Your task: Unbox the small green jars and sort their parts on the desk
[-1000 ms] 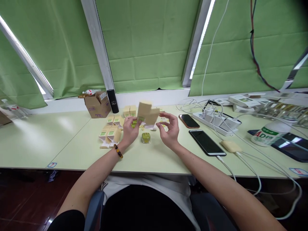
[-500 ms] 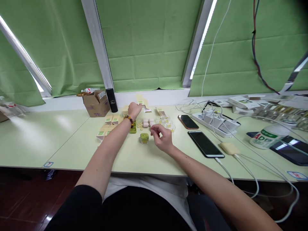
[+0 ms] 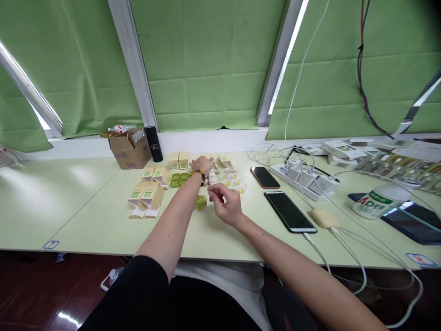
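Note:
My left hand (image 3: 202,164), with a beaded bracelet on its wrist, reaches to the back of the table. Its fingers look spread, close beside the small cream boxes (image 3: 225,162). In the middle, my right hand (image 3: 226,204) is closed with curled fingers; whatever it may hold is hidden. Just left of its fingertips stands a small clear jar with a green lid (image 3: 200,202). Green lids (image 3: 175,179) lie left of my left forearm. Clear jars with yellow centres (image 3: 237,183) and pale pink pieces (image 3: 212,178) sit behind my right hand.
More cream boxes (image 3: 149,195) stand at the left. A cardboard carton (image 3: 129,151) and a black cylinder (image 3: 153,145) are at the back. To the right lie two phones (image 3: 290,211), a power strip (image 3: 303,179) with tangled cables, and a white bottle (image 3: 379,201).
My left hand has moved right and its fingers have spread; the cream box it held at the back has left its fingers. My right hand stays curled near the jar. The view has shifted slightly.

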{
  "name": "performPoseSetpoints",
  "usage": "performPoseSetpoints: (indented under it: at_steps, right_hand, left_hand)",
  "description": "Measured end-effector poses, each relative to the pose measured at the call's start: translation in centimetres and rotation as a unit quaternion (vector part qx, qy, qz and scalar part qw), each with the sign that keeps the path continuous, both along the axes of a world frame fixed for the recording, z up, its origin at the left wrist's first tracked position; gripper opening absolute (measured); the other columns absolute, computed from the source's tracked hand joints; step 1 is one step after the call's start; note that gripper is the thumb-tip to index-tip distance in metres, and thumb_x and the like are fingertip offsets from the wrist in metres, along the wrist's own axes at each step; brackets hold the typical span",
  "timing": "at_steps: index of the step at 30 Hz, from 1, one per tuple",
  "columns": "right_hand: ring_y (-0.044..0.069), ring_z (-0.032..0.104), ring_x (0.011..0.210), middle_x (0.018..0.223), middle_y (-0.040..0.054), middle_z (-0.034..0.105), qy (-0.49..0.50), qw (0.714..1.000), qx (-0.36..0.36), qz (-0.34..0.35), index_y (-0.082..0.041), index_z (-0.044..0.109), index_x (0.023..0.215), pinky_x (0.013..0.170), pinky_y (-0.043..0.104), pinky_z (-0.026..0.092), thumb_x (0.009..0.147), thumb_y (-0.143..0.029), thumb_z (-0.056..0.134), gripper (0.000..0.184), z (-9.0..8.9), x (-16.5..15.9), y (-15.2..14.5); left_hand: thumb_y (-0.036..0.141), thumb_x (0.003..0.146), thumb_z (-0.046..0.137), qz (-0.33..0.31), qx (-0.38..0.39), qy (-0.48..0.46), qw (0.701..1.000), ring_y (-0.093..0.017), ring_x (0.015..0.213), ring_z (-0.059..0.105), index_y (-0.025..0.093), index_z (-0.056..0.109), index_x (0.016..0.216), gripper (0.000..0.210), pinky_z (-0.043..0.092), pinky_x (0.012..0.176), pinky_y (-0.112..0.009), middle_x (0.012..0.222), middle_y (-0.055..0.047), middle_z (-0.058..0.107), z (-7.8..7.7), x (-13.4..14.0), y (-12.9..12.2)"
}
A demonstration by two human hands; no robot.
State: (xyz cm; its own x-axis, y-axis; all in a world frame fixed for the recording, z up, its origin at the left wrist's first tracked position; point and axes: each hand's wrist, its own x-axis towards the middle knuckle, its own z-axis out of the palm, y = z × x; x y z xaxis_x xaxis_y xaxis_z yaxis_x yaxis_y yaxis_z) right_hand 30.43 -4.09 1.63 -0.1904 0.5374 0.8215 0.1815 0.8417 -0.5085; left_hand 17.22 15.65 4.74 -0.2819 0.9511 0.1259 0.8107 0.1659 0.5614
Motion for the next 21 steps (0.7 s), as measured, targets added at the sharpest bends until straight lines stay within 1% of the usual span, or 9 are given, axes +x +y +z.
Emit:
performPoseSetpoints:
  at_steps: [2, 3, 5, 7, 9, 12, 16, 18, 21]
  right_hand:
    - [0.011, 0.052, 0.049, 0.063, -0.0035, 0.064, -0.001, 1.000, 0.002, 0.000, -0.024, 0.064, 0.095, 0.053, 0.025, 0.042, 0.097, -0.020, 0.056, 0.009, 0.0, 0.0, 0.0]
    - [0.011, 0.052, 0.050, 0.063, -0.0036, 0.064, -0.003, 1.000, 0.004, 0.000, -0.024, 0.064, 0.095, 0.053, 0.025, 0.041, 0.097, -0.020, 0.056, 0.009, -0.1, 0.0, 0.1]
    - [0.011, 0.052, 0.050, 0.063, -0.0039, 0.063, -0.010, 1.000, 0.010, 0.001, -0.024, 0.064, 0.095, 0.053, 0.025, 0.041, 0.097, -0.019, 0.056, 0.009, -0.2, -0.1, 0.1]
    - [0.010, 0.051, 0.050, 0.064, -0.0041, 0.063, -0.017, 1.000, 0.021, 0.002, -0.024, 0.064, 0.095, 0.053, 0.025, 0.041, 0.096, -0.017, 0.056, 0.010, -0.3, -0.2, 0.1]
    - [0.010, 0.052, 0.050, 0.064, -0.0042, 0.063, -0.021, 0.999, 0.033, 0.003, -0.024, 0.064, 0.095, 0.053, 0.025, 0.041, 0.096, -0.016, 0.056, 0.011, -0.3, -0.2, 0.1]
    - [0.010, 0.052, 0.050, 0.064, -0.0044, 0.063, -0.021, 0.999, 0.039, 0.002, -0.023, 0.064, 0.096, 0.053, 0.025, 0.041, 0.096, -0.015, 0.055, 0.012, -0.3, -0.2, 0.1]
    - [0.010, 0.052, 0.049, 0.063, -0.0047, 0.062, -0.024, 0.999, 0.036, -0.003, -0.023, 0.064, 0.095, 0.054, 0.025, 0.040, 0.096, -0.015, 0.055, 0.012, -0.1, -0.2, 0.1]
    - [0.010, 0.052, 0.049, 0.063, -0.0049, 0.062, -0.025, 0.999, 0.035, -0.004, -0.023, 0.064, 0.095, 0.053, 0.024, 0.040, 0.096, -0.015, 0.055, 0.012, -0.1, -0.1, 0.2]
    - [0.010, 0.050, 0.048, 0.062, -0.0052, 0.062, -0.021, 0.999, 0.027, -0.010, -0.023, 0.063, 0.095, 0.053, 0.024, 0.039, 0.096, -0.016, 0.056, 0.010, -0.2, 0.0, 0.5]
  left_hand:
    - [0.052, 0.094, 0.059, -0.020, 0.002, 0.010, 1.000, -0.043, 0.143, 0.046, 0.014, 0.070, 0.114, 0.044, 0.032, 0.114, -0.053, 0.131, -0.023, 0.071, -0.1, -0.1, 0.0]
    - [0.047, 0.092, 0.062, -0.032, 0.001, 0.012, 0.999, -0.042, 0.144, 0.045, 0.014, 0.068, 0.120, 0.043, 0.032, 0.113, -0.052, 0.133, -0.022, 0.070, -0.1, -0.3, 0.0]
    - [0.037, 0.085, 0.069, -0.060, -0.007, 0.012, 0.998, -0.040, 0.142, 0.046, 0.016, 0.064, 0.129, 0.050, 0.035, 0.111, -0.048, 0.138, -0.020, 0.068, 0.0, -0.7, 0.0]
    - [0.030, 0.079, 0.072, -0.086, -0.016, 0.010, 0.996, -0.039, 0.142, 0.046, 0.018, 0.064, 0.131, 0.054, 0.035, 0.109, -0.045, 0.140, -0.017, 0.067, -0.1, -1.0, 0.1]
    - [0.026, 0.077, 0.070, -0.105, -0.019, 0.010, 0.994, -0.038, 0.144, 0.044, 0.020, 0.066, 0.129, 0.052, 0.034, 0.110, -0.045, 0.139, -0.015, 0.068, -0.3, -0.9, 0.2]
    - [0.023, 0.076, 0.067, -0.121, -0.018, 0.012, 0.992, -0.038, 0.144, 0.042, 0.020, 0.070, 0.122, 0.046, 0.033, 0.110, -0.047, 0.134, -0.013, 0.070, -0.6, -0.4, 0.6]
    - [0.022, 0.078, 0.065, -0.132, -0.013, 0.013, 0.991, -0.038, 0.142, 0.042, 0.021, 0.073, 0.113, 0.036, 0.033, 0.112, -0.050, 0.127, -0.013, 0.072, -1.0, 0.2, 0.7]
    - [0.020, 0.080, 0.064, -0.137, -0.006, 0.009, 0.991, -0.038, 0.144, 0.041, 0.022, 0.073, 0.118, 0.039, 0.033, 0.114, -0.051, 0.131, -0.013, 0.071, -0.9, 0.1, 0.5]
    - [0.018, 0.084, 0.062, -0.140, 0.012, -0.003, 0.990, -0.038, 0.149, 0.039, 0.021, 0.067, 0.135, 0.051, 0.034, 0.116, -0.052, 0.143, -0.015, 0.066, -0.3, -0.7, -0.4]
